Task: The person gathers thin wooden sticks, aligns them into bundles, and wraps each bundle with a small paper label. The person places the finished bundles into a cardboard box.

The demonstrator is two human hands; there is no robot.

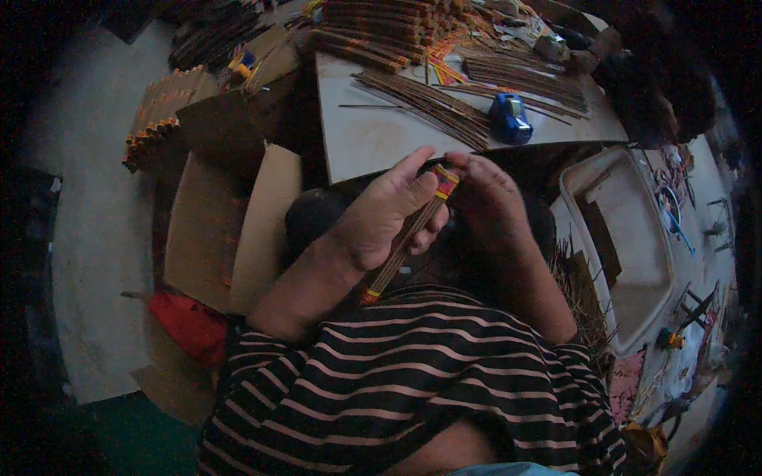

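A bundle of thin brown incense sticks [405, 243] slants across my lap, with a red and yellow paper band around each end. My left hand [379, 210] is closed around its upper half, thumb along the near side and fingertips showing beyond it. At the top end, my right hand [490, 194] has its fingers bent in against the banded tip. Part of those fingers is dark and hard to make out. Past my hands, loose sticks [429, 105] lie on the white table [349, 151], beside a blue tape dispenser [509, 119].
Many banded bundles [381, 32] are piled at the table's back, and more bundles [163, 111] stack at the left. An open cardboard box [202, 222] stands by my left arm, near a red cloth or bag [188, 327]. To the right sits a pale plastic tub [663, 278]; another person's arm [591, 59] reaches in at upper right.
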